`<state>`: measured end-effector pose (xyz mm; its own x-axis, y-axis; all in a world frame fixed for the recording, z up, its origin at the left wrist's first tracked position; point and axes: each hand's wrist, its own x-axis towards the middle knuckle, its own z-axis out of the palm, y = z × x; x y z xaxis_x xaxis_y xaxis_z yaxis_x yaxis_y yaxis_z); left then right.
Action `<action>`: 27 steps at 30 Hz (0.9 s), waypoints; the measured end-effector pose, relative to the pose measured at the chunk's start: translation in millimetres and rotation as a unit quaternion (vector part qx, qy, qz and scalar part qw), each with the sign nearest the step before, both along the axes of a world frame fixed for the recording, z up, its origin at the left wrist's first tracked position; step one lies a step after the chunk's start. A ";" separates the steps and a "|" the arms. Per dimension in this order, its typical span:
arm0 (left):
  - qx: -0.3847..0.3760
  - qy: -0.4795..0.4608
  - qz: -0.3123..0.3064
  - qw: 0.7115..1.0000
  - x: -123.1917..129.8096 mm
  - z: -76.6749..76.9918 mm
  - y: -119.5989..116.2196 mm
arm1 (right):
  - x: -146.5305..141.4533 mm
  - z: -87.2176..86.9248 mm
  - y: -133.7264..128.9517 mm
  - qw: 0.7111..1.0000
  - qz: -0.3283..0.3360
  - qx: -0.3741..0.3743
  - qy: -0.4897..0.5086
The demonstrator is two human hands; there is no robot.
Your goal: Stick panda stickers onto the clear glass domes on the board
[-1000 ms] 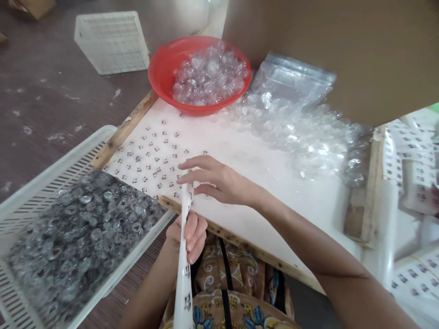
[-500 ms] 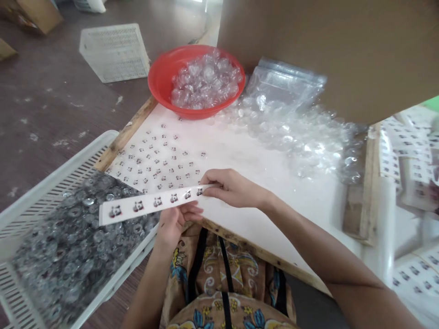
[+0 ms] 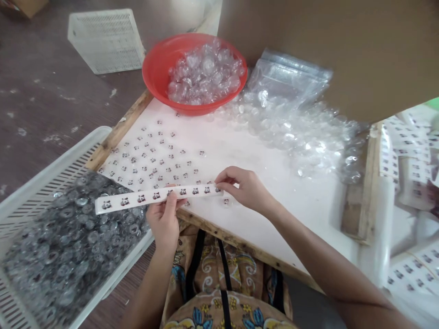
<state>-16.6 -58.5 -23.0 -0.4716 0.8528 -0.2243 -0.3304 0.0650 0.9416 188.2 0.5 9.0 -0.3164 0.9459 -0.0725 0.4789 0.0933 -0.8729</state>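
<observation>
Over your white worktop [image 3: 284, 219], nearer you than the round red plastic basin [image 3: 154, 73], a long white panda-printed strip [image 3: 133, 200] runs crosswise, left end angled toward you. Your left hand [image 3: 164, 221], loose beneath it earlier, now clamps its middle; your right hand's [image 3: 248, 189] fingers pinch its right end.

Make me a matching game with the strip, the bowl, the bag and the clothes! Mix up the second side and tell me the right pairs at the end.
Things:
1. strip
2. bowl
3. bag
4. clothes

Places and colours:
A. see-through
B. brown with flowers
C. held in the left hand
D. red

Right pairs: 1-C, 2-D, 3-A, 4-B
</observation>
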 end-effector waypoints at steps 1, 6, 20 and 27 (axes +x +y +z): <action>0.001 0.003 0.008 1.000 0.2 -0.3 0.2 | -0.2 -1.5 -0.9 1.000 -0.005 0.020 -0.002; 0.013 -0.003 0.022 1.000 0.7 -1.8 0.2 | -5.2 -7.5 -6.3 0.995 -0.006 0.097 -0.020; 0.065 -0.058 -0.012 0.996 8.3 -4.8 34.3 | 15.4 -4.8 44.9 0.967 -0.188 0.163 0.062; 0.034 -0.015 -0.201 0.979 12.0 -10.6 47.1 | 27.8 -39.6 115.2 0.982 -0.183 0.004 -0.039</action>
<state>-4.5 -11.4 -33.6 -0.0892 0.9815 -0.1697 -0.3187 0.1333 0.9384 216.1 115.7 -30.6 0.0503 0.9959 -0.0750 0.5467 -0.0903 -0.8324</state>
